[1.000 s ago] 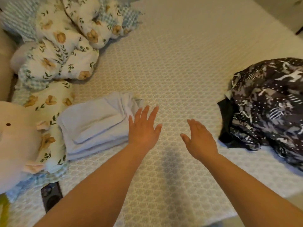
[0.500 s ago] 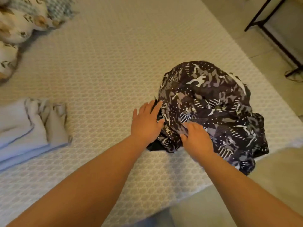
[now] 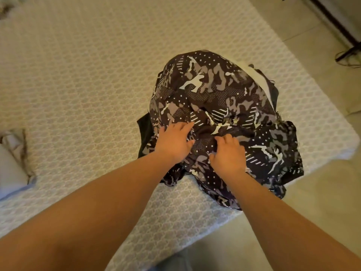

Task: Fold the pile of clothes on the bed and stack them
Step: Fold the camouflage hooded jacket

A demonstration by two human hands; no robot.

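1. The bed point(image 3: 82, 79) is the landmark: a wide mattress in a pale quilted cover, whose near right corner carries the work

2. The pile point(image 3: 220, 106) is a domed heap of dark camouflage-print cloth near that corner, with one loose end spilling over the near edge of the bed. It looks soft, limp and light, with no stiffness to hold a shape, so I judge it will sag and trail when lifted, and separate garments may drag out together

3. A black piece point(image 3: 144, 132) shows under the pile's left side, and a white strip point(image 3: 259, 79) at its far right; both suggest that the heap is more than one item

4. The stack point(image 3: 11, 165), pale folded cloth, lies at the bed's left edge, well apart from the pile, and is only partly in view

5. The left hand point(image 3: 172, 142) rests on the near left slope of the pile, fingers lightly bent into the cloth; whether it has gathered any I cannot tell

6. The right hand point(image 3: 227, 153) sits just beside it, fingers curled down into a fold, seemingly pinching the print

7. The best hold, I judge, is a hem or shoulder seam of the top garment, one hand at each end, so it hangs flat
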